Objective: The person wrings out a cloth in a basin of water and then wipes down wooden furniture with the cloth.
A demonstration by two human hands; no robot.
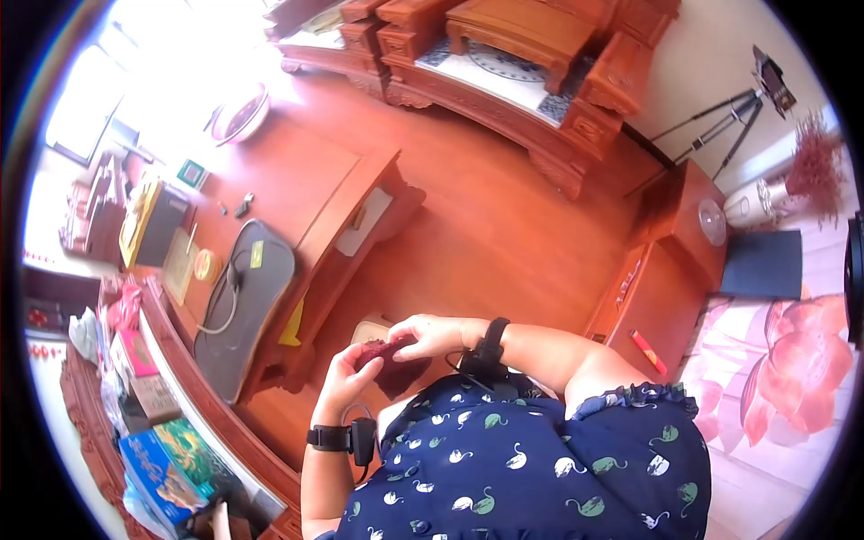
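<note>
the left hand [338,385], low in the centre-left of the frame, pinches the upper left edge of a dark maroon piece of fabric [403,374] between thumb and fingers. the right hand [432,337], just to its right, has its thumb and fingers closed near the upper right edge. both grips look nearly closed, with only the fabric's thickness between the pads; how hard they press cannot be told. the fabric lies between the two hands, its lower part reaching down close to the navy swan-print garment [540,450]. it may be knitted, but the stitches are too small to make out.

for good handling, light, level pinches close to the edge would seem best, since a soft piece like this probably bunches or stretches under a hard pull. one hand is best used as a steady anchor while the other makes small shifts, so that a hold is never lost on both sides at once. spreading the lower part flat would likely make folds easier to see.

the black wristband [330,438] on the left wrist and the one [492,346] on the right have dark cables near them; these could snag, so the fabric is better held clear of both. the wooden desk [310,162] stands at upper left.
</note>
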